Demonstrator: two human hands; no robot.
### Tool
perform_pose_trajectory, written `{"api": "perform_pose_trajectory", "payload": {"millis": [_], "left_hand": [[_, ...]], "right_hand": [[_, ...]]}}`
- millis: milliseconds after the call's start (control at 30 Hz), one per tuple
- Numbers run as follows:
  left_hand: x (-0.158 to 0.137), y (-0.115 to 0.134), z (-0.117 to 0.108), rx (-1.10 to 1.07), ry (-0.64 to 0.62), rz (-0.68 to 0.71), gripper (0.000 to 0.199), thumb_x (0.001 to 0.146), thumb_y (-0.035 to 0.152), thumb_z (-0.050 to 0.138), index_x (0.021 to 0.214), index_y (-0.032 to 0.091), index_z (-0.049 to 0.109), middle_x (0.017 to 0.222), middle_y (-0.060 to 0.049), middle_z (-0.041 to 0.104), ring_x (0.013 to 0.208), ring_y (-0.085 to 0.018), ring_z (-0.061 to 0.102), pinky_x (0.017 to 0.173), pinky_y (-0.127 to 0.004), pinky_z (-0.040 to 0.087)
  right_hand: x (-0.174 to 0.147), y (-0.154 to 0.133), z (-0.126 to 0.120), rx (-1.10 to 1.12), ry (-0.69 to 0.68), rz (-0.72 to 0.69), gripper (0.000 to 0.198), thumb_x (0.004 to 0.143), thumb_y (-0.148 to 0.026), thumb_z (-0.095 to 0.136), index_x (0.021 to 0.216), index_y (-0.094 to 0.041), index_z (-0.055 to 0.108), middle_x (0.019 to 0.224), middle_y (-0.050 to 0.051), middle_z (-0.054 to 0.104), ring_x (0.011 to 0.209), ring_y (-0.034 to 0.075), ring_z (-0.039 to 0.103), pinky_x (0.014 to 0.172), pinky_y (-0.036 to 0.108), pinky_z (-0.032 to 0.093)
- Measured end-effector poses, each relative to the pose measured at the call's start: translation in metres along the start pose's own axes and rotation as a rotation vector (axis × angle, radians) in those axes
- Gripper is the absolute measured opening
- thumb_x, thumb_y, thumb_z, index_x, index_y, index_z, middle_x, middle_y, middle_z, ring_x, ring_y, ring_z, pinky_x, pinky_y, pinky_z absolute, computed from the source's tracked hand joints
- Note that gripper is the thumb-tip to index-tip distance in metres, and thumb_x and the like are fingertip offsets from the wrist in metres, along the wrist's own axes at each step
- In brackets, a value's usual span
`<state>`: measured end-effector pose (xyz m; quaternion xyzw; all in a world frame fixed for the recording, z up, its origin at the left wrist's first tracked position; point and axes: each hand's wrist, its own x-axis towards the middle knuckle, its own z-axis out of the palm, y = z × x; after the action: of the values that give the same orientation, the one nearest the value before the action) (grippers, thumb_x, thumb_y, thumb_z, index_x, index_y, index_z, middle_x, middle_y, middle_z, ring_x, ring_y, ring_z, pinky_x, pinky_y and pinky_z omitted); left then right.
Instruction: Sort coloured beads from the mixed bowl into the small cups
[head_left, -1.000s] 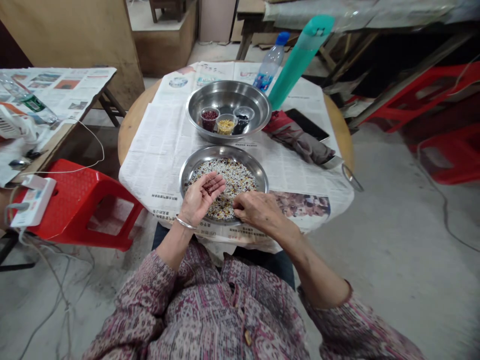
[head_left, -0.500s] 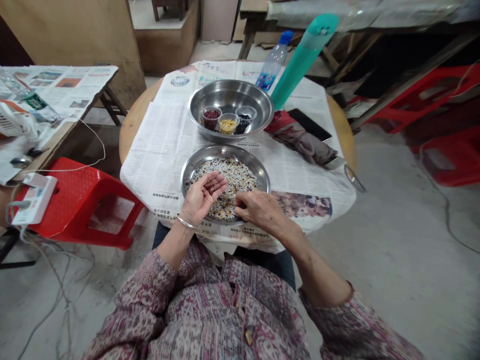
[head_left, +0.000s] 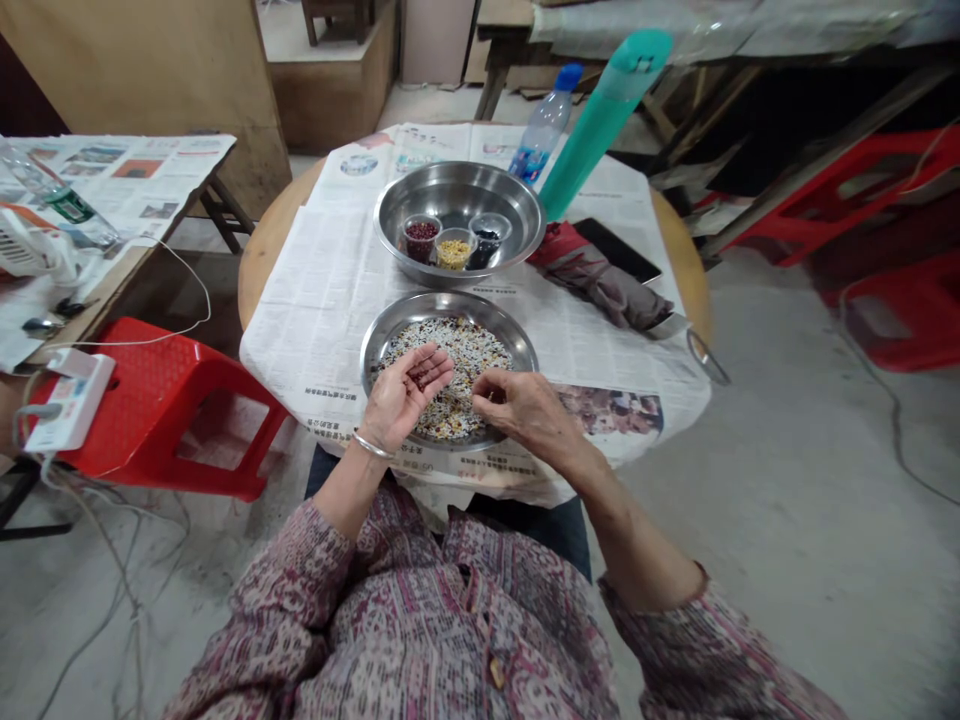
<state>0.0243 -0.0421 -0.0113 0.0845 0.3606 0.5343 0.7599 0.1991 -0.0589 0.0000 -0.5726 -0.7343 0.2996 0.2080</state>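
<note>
My left hand (head_left: 405, 398) is palm up and slightly cupped, with several small red beans (head_left: 421, 382) lying in it. It hovers over the left side of a shallow steel plate (head_left: 527, 352). On that plate lies a spread of mixed grains (head_left: 469, 345), white with yellow, dark and reddish pieces. Over the plate's right side, my right hand (head_left: 525, 408) has thumb and forefinger brought together in a pinch. Whatever is between those fingertips is too small to make out.
Beyond the plate stands a steel basin (head_left: 386, 240) holding cups of red beans (head_left: 421, 232), yellow kernels (head_left: 454, 250) and black beans (head_left: 487, 238). A bottle (head_left: 541, 130), a green cylinder (head_left: 604, 125), a folded umbrella (head_left: 600, 280) and a dark phone (head_left: 619, 250) lie nearby on newspaper (head_left: 307, 300).
My right hand has risen slightly off the grains, its fingers still pinched. My left hand stays in place with the red beans.
</note>
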Motion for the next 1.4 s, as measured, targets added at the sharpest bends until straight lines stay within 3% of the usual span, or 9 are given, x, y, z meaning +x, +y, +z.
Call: {"api": "perform_pose_trajectory", "payload": {"millis": [200, 300, 667, 767, 867, 1133, 1300, 1400], "left_hand": [[-0.001, 0.000, 0.001, 0.027, -0.001, -0.015, 0.025, 0.096, 0.018, 0.049, 0.089, 0.009, 0.071, 0.083, -0.011, 0.074, 0.096, -0.020, 0.071, 0.105, -0.041, 0.047], [-0.001, -0.001, 0.000, 0.056, -0.033, -0.046, 0.026, 0.096, 0.018, 0.049, 0.089, 0.009, 0.072, 0.087, -0.013, 0.074, 0.096, -0.020, 0.071, 0.106, -0.041, 0.046], [-0.002, -0.001, -0.001, 0.142, -0.126, -0.153, 0.029, 0.097, 0.019, 0.047, 0.094, 0.009, 0.074, 0.091, -0.013, 0.074, 0.087, -0.018, 0.070, 0.106, -0.042, 0.045], [-0.003, -0.002, -0.002, 0.133, -0.146, -0.142, 0.032, 0.099, 0.019, 0.044, 0.093, 0.009, 0.074, 0.088, -0.012, 0.074, 0.082, -0.017, 0.070, 0.106, -0.043, 0.045], [-0.002, -0.002, -0.002, 0.111, -0.159, -0.143, 0.033, 0.099, 0.020, 0.043, 0.092, 0.009, 0.073, 0.089, -0.013, 0.074, 0.085, -0.018, 0.071, 0.106, -0.044, 0.046], [-0.002, -0.001, -0.001, 0.113, -0.126, -0.156, 0.030, 0.098, 0.021, 0.046, 0.095, 0.009, 0.073, 0.093, -0.015, 0.076, 0.099, -0.022, 0.071, 0.106, -0.043, 0.047], [-0.002, 0.000, 0.001, 0.106, -0.061, -0.110, 0.023, 0.095, 0.017, 0.050, 0.093, 0.009, 0.073, 0.094, -0.015, 0.075, 0.101, -0.022, 0.070, 0.107, -0.041, 0.046], [0.000, -0.001, 0.001, 0.056, -0.025, -0.057, 0.022, 0.094, 0.015, 0.051, 0.093, 0.009, 0.072, 0.091, -0.014, 0.075, 0.105, -0.023, 0.070, 0.107, -0.041, 0.046]], "right_hand": [[0.001, 0.003, 0.002, 0.513, 0.024, 0.126, 0.023, 0.073, -0.040, 0.067, 0.070, -0.017, 0.063, 0.058, -0.004, 0.055, 0.053, 0.009, 0.045, 0.052, 0.024, 0.036], [0.002, 0.003, 0.001, 0.663, 0.027, 0.184, 0.027, 0.068, -0.042, 0.073, 0.071, -0.017, 0.065, 0.058, -0.004, 0.055, 0.053, 0.009, 0.045, 0.052, 0.024, 0.036], [0.010, -0.011, 0.004, 0.744, 0.070, 0.142, 0.025, 0.069, -0.042, 0.072, 0.072, -0.019, 0.064, 0.057, -0.004, 0.057, 0.053, 0.008, 0.046, 0.052, 0.024, 0.040], [0.016, -0.016, 0.010, 0.765, 0.086, 0.105, 0.022, 0.069, -0.039, 0.072, 0.071, -0.019, 0.064, 0.063, -0.002, 0.062, 0.058, 0.010, 0.054, 0.058, 0.026, 0.046], [0.019, -0.018, 0.014, 0.751, 0.116, 0.086, 0.020, 0.070, -0.037, 0.070, 0.073, -0.019, 0.064, 0.072, 0.001, 0.068, 0.065, 0.012, 0.060, 0.064, 0.028, 0.050], [0.016, -0.006, 0.009, 0.658, 0.239, 0.141, 0.020, 0.073, -0.038, 0.069, 0.075, -0.019, 0.065, 0.057, -0.002, 0.061, 0.053, 0.011, 0.054, 0.055, 0.026, 0.045], [0.013, 0.003, 0.003, 0.261, 0.407, 0.141, 0.016, 0.077, -0.033, 0.061, 0.071, -0.018, 0.065, 0.065, 0.002, 0.067, 0.058, 0.014, 0.058, 0.059, 0.028, 0.043], [0.007, 0.004, -0.002, 0.076, 0.349, 0.092, 0.018, 0.079, -0.032, 0.058, 0.072, -0.018, 0.067, 0.068, 0.003, 0.069, 0.060, 0.015, 0.059, 0.062, 0.029, 0.043]]}}
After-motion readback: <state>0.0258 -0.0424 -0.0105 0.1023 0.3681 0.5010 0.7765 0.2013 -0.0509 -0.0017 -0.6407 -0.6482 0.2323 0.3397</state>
